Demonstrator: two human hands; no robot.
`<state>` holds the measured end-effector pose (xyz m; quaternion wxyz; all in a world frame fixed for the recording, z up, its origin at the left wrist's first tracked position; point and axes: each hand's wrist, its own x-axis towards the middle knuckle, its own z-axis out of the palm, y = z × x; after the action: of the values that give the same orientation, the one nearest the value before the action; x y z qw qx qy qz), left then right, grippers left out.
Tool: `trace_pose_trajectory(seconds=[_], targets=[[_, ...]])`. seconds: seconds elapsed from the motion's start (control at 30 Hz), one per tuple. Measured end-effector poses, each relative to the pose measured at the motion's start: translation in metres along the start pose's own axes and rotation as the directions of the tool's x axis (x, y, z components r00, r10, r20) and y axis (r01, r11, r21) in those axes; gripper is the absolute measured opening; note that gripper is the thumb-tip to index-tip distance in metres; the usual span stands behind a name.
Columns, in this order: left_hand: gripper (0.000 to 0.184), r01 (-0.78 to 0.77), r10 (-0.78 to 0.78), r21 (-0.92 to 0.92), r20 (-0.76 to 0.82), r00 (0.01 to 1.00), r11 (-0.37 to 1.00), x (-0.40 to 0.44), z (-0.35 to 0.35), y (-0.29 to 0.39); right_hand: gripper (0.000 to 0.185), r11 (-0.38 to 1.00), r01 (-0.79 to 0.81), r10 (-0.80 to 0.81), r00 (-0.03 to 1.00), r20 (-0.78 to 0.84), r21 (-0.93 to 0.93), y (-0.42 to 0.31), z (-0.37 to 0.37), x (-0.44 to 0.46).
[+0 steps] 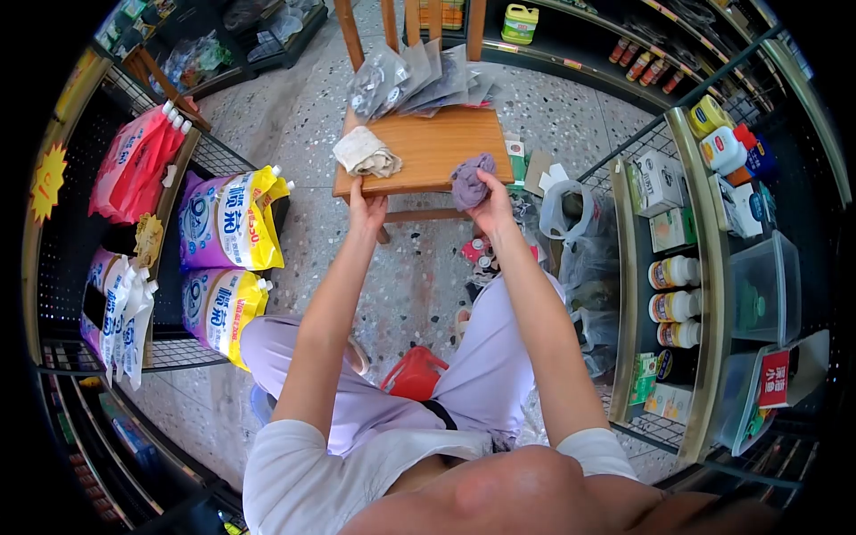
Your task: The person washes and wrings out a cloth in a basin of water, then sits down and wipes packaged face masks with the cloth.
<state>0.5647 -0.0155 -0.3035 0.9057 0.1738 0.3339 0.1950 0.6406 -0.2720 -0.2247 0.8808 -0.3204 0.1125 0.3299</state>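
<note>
A wooden chair (437,147) stands before me, its seat facing up. On the left of the seat lies a crumpled cream-white cloth (367,152). My left hand (366,209) is closed at the seat's front edge, just below that cloth; its thumb shows against the wood and the other fingers are partly hidden. In my right hand (490,205) is a bunched purple-grey cloth (470,181), held at the seat's front right corner. Several flat clear plastic packets (419,80) lean in a row at the chair's back.
Large purple-and-yellow detergent bags (234,218) stack on the left rack, with pink pouches (134,165) above. The right rack holds white bottles (675,303), boxes (660,183) and clear bins (767,285). Plastic bags (580,214) hang there. A red stool (415,373) sits beneath me.
</note>
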Motion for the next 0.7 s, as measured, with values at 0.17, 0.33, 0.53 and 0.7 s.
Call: trace_pose_trajectory(seconds=[0.17,0.33,0.53,0.7], targets=[[0.062,0.020,-0.027,-0.104,-0.068,0.997,0.994,-0.033,-0.037,0.016,0.036,0.992,-0.104,0.109,0.992,0.070,-0.076,0.015,0.003,-0.026],[0.052,-0.058,0.057,-0.124,-0.016,0.998,0.991,-0.073,-0.082,0.029,0.038,0.970,-0.175,0.200,0.969,0.142,-0.171,0.043,0.005,-0.050],[0.046,-0.050,0.054,-0.137,0.028,0.998,0.989,-0.126,-0.120,0.046,0.035,0.960,-0.185,0.216,0.967,0.137,-0.211,0.077,-0.002,-0.098],[0.047,-0.065,0.063,-0.092,-0.023,0.998,0.994,-0.166,-0.147,0.048,0.041,0.967,-0.069,0.094,0.992,0.088,-0.247,0.109,-0.004,-0.148]])
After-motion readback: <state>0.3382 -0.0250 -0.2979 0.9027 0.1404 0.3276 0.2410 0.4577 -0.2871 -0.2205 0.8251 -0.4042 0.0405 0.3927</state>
